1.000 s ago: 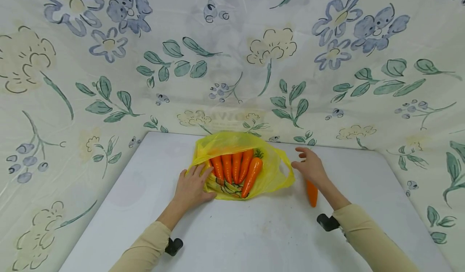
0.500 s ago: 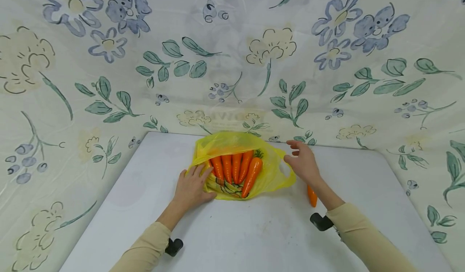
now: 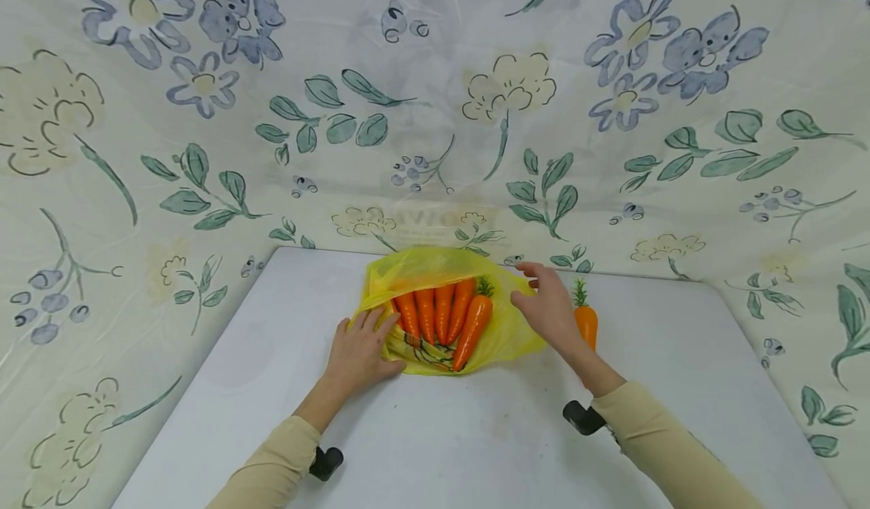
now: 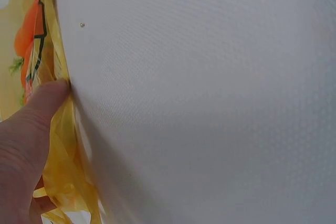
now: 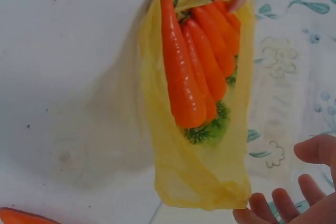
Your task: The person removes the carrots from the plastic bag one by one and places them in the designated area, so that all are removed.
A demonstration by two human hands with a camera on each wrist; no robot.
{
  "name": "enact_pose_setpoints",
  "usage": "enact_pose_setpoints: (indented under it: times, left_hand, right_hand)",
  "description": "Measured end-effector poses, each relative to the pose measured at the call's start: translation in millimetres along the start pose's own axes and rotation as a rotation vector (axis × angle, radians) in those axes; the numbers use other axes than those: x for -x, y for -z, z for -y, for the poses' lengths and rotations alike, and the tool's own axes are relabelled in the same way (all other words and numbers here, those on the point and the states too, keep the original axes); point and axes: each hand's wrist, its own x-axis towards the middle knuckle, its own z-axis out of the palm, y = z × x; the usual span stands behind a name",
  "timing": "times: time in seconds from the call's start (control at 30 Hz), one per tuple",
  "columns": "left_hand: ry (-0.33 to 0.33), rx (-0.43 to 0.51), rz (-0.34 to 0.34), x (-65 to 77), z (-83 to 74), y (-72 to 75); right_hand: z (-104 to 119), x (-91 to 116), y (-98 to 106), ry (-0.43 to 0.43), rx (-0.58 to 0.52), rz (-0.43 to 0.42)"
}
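Observation:
A yellow plastic bag (image 3: 504, 337) lies on the white table in the head view, its side gaping. Several glossy orange carrots (image 3: 443, 313) with green tops lie in the gap. My left hand (image 3: 359, 349) rests on the bag's left end with spread fingers, and the left wrist view has its thumb (image 4: 39, 111) against the yellow film (image 4: 65, 182). Over the bag's right end is my right hand (image 3: 547, 305), its fingers loosely bent and holding nothing. A single carrot (image 3: 586, 324) lies to the right of the bag, partly covered by my right wrist.
The white table (image 3: 448, 441) reaches back to a flowered cloth (image 3: 435, 131) that rises behind and at both sides. A black camera mount sits under each sleeve, one near the right cuff (image 3: 583, 417) and one at the left (image 3: 328, 464).
My right hand has moved left from beside the bag to over its right end, uncovering the top of the loose carrot. My left hand and the carrots in the bag have stayed put.

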Motion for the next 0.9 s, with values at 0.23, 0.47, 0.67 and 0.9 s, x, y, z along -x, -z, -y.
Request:
enact_pose_setpoints:
  times: [0.23, 0.47, 0.67, 0.9]
  left_hand:
    - [0.005, 0.006, -0.003, 0.5, -0.4, 0.5]
    - [0.008, 0.014, -0.002, 0.4, 0.8, -2.0]
    - [0.005, 0.013, -0.008, 0.4, 1.7, -2.7]
    - [0.006, 0.019, -0.004, -0.1, 1.3, -3.2]
  right_hand:
    - [12, 2, 0, 0.026, 0.004, 0.0]
    - [12, 3, -14, 0.025, -0.011, 0.068]
    - [9, 4, -27, -0.018, 0.002, 0.09]
    - [-1, 4, -42, -0.062, 0.029, 0.095]
